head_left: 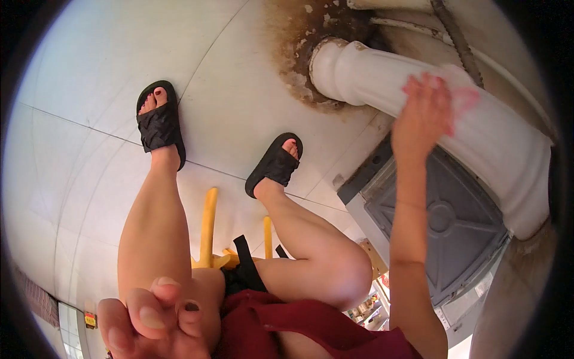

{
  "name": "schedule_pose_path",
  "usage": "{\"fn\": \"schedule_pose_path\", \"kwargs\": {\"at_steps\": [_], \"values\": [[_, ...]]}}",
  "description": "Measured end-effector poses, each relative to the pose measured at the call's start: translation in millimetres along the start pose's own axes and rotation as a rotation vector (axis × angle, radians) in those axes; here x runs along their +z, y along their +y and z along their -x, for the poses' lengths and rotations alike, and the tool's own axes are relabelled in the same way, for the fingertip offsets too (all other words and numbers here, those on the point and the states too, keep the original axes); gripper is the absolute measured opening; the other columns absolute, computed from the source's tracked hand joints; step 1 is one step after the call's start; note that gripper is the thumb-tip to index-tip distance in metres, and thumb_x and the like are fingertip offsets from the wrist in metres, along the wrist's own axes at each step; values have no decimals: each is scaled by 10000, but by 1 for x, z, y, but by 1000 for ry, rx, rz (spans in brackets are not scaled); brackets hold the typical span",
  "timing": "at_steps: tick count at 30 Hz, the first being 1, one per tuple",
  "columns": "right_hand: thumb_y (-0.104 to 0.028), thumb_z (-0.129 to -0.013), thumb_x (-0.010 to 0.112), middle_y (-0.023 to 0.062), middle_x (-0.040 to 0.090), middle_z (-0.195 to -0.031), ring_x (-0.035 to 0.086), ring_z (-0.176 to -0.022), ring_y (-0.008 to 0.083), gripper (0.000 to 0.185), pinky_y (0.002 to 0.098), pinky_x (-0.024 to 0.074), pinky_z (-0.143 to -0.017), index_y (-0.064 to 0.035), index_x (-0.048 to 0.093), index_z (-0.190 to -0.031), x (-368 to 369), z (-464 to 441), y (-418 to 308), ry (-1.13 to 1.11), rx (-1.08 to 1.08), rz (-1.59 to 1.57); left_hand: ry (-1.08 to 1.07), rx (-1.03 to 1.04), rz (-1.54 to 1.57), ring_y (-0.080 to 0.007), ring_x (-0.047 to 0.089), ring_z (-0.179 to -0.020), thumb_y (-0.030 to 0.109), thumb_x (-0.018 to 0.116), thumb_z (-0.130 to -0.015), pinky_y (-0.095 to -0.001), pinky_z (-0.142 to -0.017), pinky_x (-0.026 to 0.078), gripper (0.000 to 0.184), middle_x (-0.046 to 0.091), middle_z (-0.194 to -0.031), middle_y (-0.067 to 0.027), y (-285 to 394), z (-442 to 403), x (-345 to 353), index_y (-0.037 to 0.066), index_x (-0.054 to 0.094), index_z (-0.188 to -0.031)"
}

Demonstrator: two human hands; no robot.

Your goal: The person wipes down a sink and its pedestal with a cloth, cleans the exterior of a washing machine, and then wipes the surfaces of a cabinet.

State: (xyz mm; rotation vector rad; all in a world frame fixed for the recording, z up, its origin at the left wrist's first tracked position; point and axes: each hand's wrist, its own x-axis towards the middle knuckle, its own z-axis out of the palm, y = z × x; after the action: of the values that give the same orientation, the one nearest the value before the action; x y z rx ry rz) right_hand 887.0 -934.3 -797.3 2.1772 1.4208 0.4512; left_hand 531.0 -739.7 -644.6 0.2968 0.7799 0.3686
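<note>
My right hand (423, 116) presses against the side of a white pedestal column (371, 75), fingers laid over a pink cloth (465, 100). The cloth is blurred, and most of it is hidden under the hand, with pink edges showing on both sides of the fingers. Close to the camera at the lower left is my left hand (152, 320), raised in front of my leg. Its fingers are loosely bent and apart, and nothing shows in them.
Brown stains and flaking (305, 78) surround the column's end. A grey plastic-topped box (439, 218) stands beside the column. A hose (460, 42) runs behind it. Yellow stool legs (208, 227) show beneath me. My feet in black sandals (160, 128) rest on pale floor tiles (95, 78).
</note>
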Motion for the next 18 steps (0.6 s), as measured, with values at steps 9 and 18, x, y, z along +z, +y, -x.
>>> {"fn": "schedule_pose_path", "kwargs": {"at_steps": [9, 18], "values": [[-104, -846, 456, 162, 539, -1216, 398, -1241, 349, 306, 466, 273, -1058, -14, 602, -1100, 166, -13, -130, -34, -150, -304, 59, 2, 19, -317, 197, -1387, 331, 464, -946, -425, -1109, 245, 361, 419, -1377, -99, 3, -5, 2, 162, 481, -1264], [-152, -856, 424, 232, 519, -1244, 462, -1172, 365, 443, 471, 286, -1029, 49, 507, -1242, 164, 10, -151, -255, -277, 63, 57, 8, 49, -312, 196, -1387, 324, 471, -945, -425, -1107, 249, 354, 421, -1375, -92, 6, -6, 0, 166, 484, -1261]]}}
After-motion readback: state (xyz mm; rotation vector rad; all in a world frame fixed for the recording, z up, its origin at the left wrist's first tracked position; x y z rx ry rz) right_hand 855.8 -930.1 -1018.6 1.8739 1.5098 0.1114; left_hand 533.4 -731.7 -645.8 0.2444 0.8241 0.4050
